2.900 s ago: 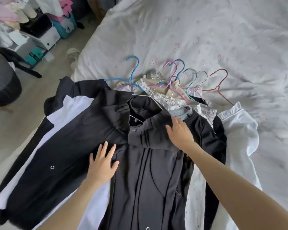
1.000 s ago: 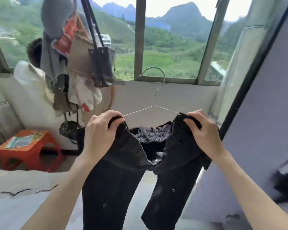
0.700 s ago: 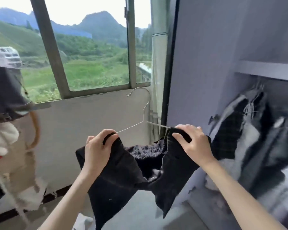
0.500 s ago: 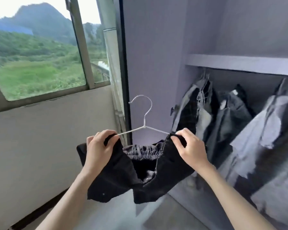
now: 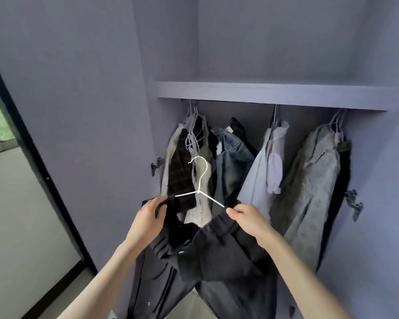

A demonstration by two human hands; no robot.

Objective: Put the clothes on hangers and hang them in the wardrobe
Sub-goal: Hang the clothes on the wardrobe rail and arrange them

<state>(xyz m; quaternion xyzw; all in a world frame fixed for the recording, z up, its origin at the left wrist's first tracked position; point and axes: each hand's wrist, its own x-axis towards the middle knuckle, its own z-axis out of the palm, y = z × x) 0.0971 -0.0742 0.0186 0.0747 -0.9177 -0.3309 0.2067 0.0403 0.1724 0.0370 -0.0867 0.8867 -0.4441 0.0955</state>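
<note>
A black garment (image 5: 217,261) hangs from a thin white wire hanger (image 5: 199,180), held up in front of the open wardrobe (image 5: 263,93). My left hand (image 5: 148,223) grips the garment's left shoulder over the hanger's end. My right hand (image 5: 248,218) pinches the right shoulder and the hanger's other arm. The hook points up and left, below the shelf, level with the hanging clothes. The rail under the shelf is hidden.
Several garments hang inside: a dark plaid piece (image 5: 180,171), denim (image 5: 230,162), a pale shirt (image 5: 267,162) and a grey coat (image 5: 309,185). The open wardrobe door (image 5: 78,111) stands at left, with a hinge (image 5: 156,166) on the side wall.
The view has swung right from the window to face the wardrobe. Both hands have kept their hold and carried the garment on its hanger closer to the hanging clothes.
</note>
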